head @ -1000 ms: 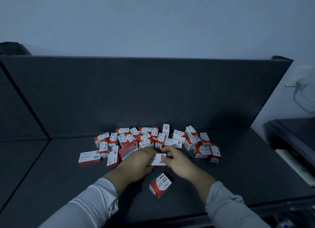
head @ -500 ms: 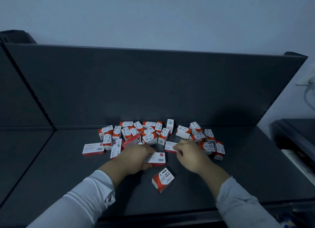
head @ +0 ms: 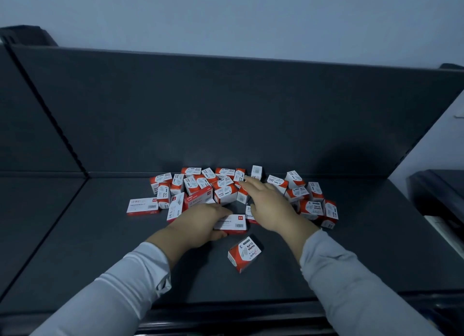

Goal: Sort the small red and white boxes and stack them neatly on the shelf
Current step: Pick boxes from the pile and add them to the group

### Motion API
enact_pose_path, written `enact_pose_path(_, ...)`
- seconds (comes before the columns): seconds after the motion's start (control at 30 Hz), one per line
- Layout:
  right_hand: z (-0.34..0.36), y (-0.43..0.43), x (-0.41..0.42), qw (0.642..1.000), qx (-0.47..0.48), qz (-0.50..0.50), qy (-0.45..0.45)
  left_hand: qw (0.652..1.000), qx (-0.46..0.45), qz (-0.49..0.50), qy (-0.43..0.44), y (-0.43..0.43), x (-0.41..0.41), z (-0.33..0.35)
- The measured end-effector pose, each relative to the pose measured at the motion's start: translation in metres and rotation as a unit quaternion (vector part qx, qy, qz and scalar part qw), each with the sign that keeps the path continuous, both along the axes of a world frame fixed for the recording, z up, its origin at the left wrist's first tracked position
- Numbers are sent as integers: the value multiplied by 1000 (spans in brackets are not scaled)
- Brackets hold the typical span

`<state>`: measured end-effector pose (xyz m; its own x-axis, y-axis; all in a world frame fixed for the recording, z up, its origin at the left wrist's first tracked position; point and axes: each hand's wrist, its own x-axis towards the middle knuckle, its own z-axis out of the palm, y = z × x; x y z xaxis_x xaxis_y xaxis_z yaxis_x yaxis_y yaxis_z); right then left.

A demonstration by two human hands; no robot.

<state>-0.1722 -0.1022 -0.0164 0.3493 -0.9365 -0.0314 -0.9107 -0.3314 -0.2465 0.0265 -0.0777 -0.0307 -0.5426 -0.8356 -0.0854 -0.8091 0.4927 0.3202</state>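
- Gripping a flat box (head: pixel 232 224) by its left end with the left hand (head: pixel 198 226), low on the shelf (head: pixel 100 247) or just above it; cannot tell which.
- Reaching the right hand (head: pixel 270 205), fingers straight and empty, over the pile of boxes (head: pixel 223 188) toward its back row.
- Risks toppling upright boxes with the passing palm, or muddling the two sizes.
- Leaves a lone paper-clip box (head: pixel 244 254) apart, near the front edge.
- Backed by a dark panel (head: pixel 226 109) under a pale wall (head: pixel 226 14), dimly lit.
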Motion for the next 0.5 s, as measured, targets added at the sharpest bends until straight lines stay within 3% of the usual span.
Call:
enact_pose_path(0.37,-8,0,3,994,-54,-89,30,999,-9,34,-19,19,8,-6)
enact_pose_path(0.5,2,4,32,995,-94,-12,-38,998,-35,48,-11,28,14,-12)
